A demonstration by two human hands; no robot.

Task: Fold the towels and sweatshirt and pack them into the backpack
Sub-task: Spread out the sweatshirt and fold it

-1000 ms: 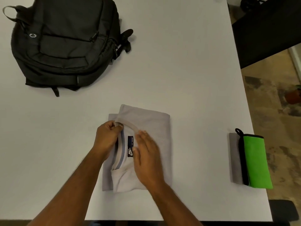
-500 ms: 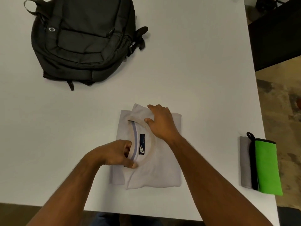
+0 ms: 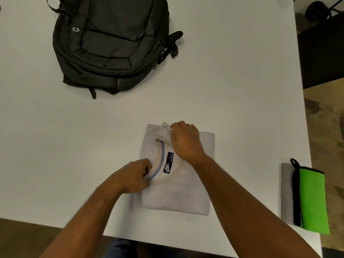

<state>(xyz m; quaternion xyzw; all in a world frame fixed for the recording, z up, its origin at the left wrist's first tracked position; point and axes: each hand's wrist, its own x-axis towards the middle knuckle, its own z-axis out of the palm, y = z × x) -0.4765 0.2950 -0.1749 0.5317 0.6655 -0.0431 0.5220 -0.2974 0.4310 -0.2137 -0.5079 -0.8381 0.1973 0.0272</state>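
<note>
A pale grey sweatshirt (image 3: 178, 196) lies folded into a rectangle near the table's front edge, collar and dark blue label facing up. My left hand (image 3: 134, 175) pinches the collar at its near left side. My right hand (image 3: 186, 140) grips a raised fold of the collar at the far edge of the sweatshirt. A black backpack (image 3: 111, 41) lies flat at the far left, its zips looking closed. Folded towels, a grey one (image 3: 286, 192) under a bright green one (image 3: 312, 200) with black trim, sit at the table's right edge.
The white table (image 3: 232, 81) ends at the right beside the towels, with patterned floor (image 3: 327, 127) beyond. A dark piece of furniture (image 3: 322, 53) stands at the far right. Bare tabletop separates the backpack from the sweatshirt.
My right hand moved from the label area to the far edge of the collar and took hold of it. My left hand slid down to the near side of the collar.
</note>
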